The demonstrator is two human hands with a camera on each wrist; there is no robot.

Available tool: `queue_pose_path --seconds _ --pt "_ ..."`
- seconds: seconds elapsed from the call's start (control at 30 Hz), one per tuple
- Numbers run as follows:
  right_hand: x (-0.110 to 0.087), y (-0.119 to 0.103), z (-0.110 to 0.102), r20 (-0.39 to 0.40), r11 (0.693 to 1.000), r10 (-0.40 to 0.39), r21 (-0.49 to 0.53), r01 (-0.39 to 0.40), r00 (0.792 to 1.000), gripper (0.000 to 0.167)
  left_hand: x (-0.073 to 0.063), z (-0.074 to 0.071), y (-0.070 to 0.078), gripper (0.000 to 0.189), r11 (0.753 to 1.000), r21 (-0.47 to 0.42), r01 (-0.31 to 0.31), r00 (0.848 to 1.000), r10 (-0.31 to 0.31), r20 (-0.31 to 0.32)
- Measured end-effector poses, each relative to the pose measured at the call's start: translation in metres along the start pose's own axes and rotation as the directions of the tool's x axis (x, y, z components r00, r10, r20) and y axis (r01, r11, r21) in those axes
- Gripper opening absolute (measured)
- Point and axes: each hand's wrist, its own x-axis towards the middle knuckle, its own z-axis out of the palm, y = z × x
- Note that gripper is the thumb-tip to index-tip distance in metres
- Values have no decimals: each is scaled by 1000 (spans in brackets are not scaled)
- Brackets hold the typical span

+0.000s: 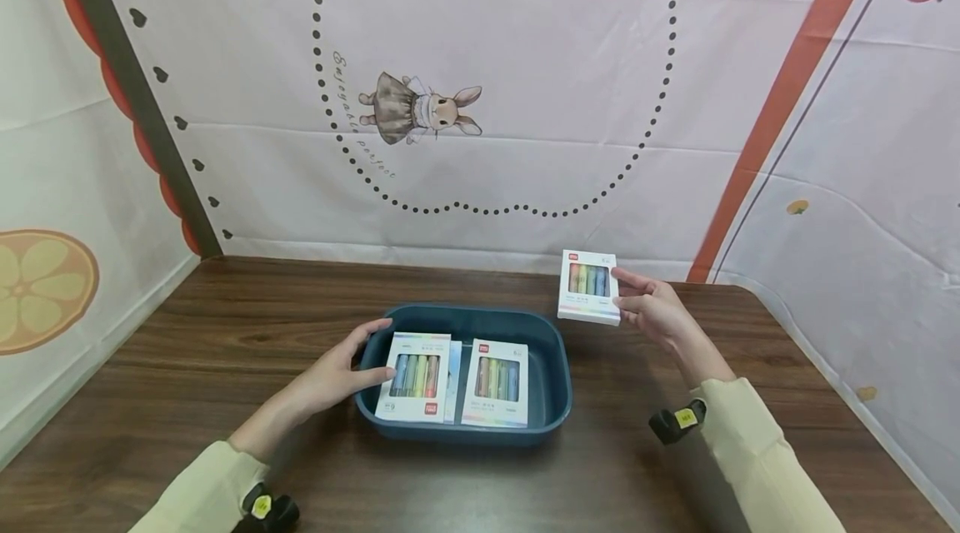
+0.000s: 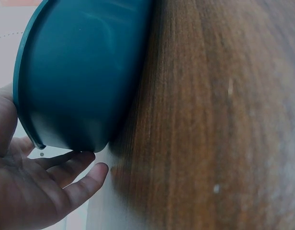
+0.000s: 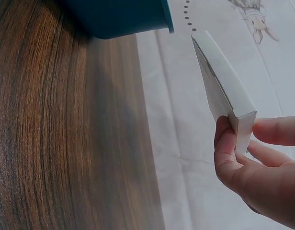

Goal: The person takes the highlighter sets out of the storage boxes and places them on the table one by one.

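My right hand [image 1: 658, 312] pinches a white box of crayons [image 1: 588, 287] by its right edge, raised beyond the right end of a dark blue plastic tub [image 1: 558, 387]. The coloured sticks show through the box's window; in the right wrist view the box [image 3: 229, 76] is seen edge-on between thumb and fingers. My left hand [image 1: 337, 371] holds the tub's left end, thumb over the rim and against a crayon box [image 1: 414, 379] inside. The left wrist view has its fingers [image 2: 73, 170] round the tub's outer wall [image 2: 80, 72]. Another crayon box [image 1: 497, 383] lies at the tub's middle.
A light blue, card-like piece [image 1: 453, 383] shows between the two boxes in the tub. The tub stands on a brown wooden table [image 1: 247, 333]. Printed white cloth [image 1: 525, 100] hangs behind the table and at both sides.
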Motion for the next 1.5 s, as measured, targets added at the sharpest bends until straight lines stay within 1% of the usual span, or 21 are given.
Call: queue_pose_path --seconds 0.3,0.53,0.97,1.13,1.5 --pt "9 8 -2 -25 999 33 7 -33 999 61 0 1 -1 71 1000 -7 -4 1000 4 2" --pt "15 15 -2 -27 999 46 -1 -46 999 62 -1 0 -2 71 1000 -2 -7 1000 7 1" --pt "25 29 -2 -27 996 59 -62 -60 998 61 -1 0 -2 71 1000 -6 -6 1000 6 2" --pt "28 32 -2 -32 992 70 -100 -73 997 61 -1 0 -3 71 1000 -8 -4 1000 5 3" --pt "34 36 -4 -34 985 90 -147 -94 995 61 0 0 -2 72 1000 -8 -16 1000 16 0"
